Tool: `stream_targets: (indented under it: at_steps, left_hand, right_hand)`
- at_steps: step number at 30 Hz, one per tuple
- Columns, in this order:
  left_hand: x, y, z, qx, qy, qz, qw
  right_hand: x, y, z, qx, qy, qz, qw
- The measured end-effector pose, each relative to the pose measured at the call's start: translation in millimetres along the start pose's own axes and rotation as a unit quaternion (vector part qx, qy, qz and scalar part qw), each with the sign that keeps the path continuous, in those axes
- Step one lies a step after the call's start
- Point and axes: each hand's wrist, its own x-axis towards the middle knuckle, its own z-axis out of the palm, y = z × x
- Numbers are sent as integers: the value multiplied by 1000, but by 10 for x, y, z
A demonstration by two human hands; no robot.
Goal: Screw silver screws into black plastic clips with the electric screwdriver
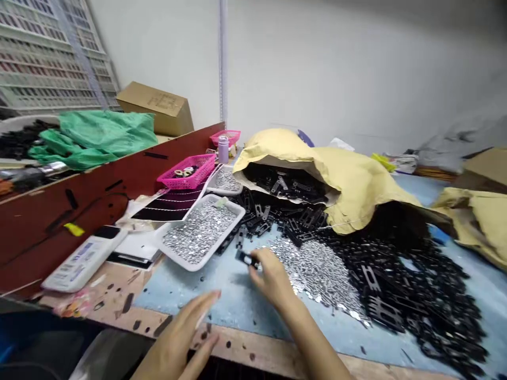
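Left hand (178,335), nearer than the tray (191,268): open, thumb parted from fingers, nothing seen in it. Right hand (273,279), right of the tray: thumb and fingers pinch one end of the black part (246,258). Part lies just right of the tray. Likely light, stiff, a bit slick; fingertips on its edges should do. Right forearm slants in from below, wrist low. Silver bits (317,274) farther right of the tray; sack (285,143) beyond it, to the right.
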Motion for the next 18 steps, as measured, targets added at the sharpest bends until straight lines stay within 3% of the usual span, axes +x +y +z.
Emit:
stream_targets:
  at_steps: [2,4,5,7,8,11,14,18]
  left_hand:
    - [375,77,191,5,10,52,999]
    - [701,176,369,-15,-63,81,995]
    - [821,215,445,-25,-109,83,990]
    - [966,239,567,-29,-163,77,983]
    - [999,220,615,-21,-163,76,983]
    - [1015,97,733,22,-98,88,991]
    - [1011,13,812,14,-50,98,994]
    - [1037,135,801,-85,-101,57,990]
  right_hand:
    - [-263,-52,-142,-8,-39,-104,994]
    - [-458,21,-298,-14,-80,-169,982]
    - [-515,137,-405,-21,-77,-148,986]
    - [-553,532,-712,-46,-10,-12,999]
    - [-542,787,-901,-86,89,118,985]
    - [-457,1565,-1429,-145,227,278,922]
    - [-376,2055,-1622,-151,254,339,893]
    - [-365,2200,-1541,-121,254,329,901]
